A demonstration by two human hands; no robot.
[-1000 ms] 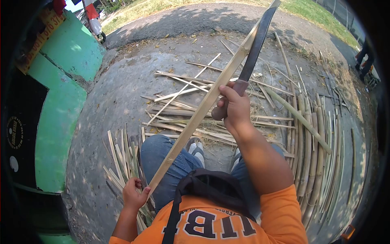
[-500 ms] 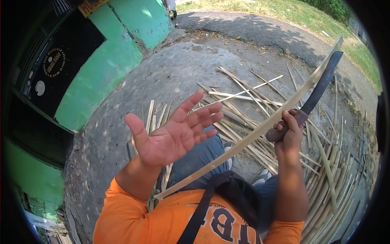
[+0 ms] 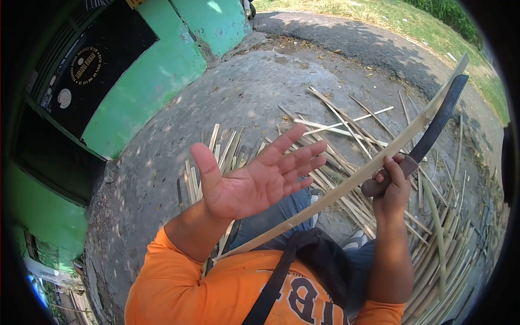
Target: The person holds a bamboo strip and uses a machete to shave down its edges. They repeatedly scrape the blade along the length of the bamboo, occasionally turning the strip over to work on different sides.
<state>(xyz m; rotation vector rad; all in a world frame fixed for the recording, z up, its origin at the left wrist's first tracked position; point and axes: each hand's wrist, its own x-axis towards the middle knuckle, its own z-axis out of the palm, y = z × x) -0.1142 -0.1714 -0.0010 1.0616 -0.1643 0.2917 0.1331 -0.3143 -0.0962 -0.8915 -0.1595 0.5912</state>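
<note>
My left hand (image 3: 252,181) is held up with the palm showing and the fingers spread, and nothing is in it. In my right hand (image 3: 392,189) is the handle of a machete (image 3: 440,122), its dark curved blade pointing up and to the right. A long pale bamboo strip (image 3: 346,186) is pinched by the same hand near the handle. The strip runs diagonally from beside the blade down to my orange shirt (image 3: 216,290), passing below and to the right of my left hand.
Cut bamboo strips (image 3: 325,127) lie scattered on the grey concrete ground (image 3: 179,122). More long bamboo pieces (image 3: 433,271) are piled at the lower right. A green wall (image 3: 138,89) stands at the left. A black bag (image 3: 319,260) rests on my lap.
The view has shifted, so the wall and ground sit further right. My left hand has moved slightly right in the frame, still spread. My right hand keeps its hold on the machete and strip.
</note>
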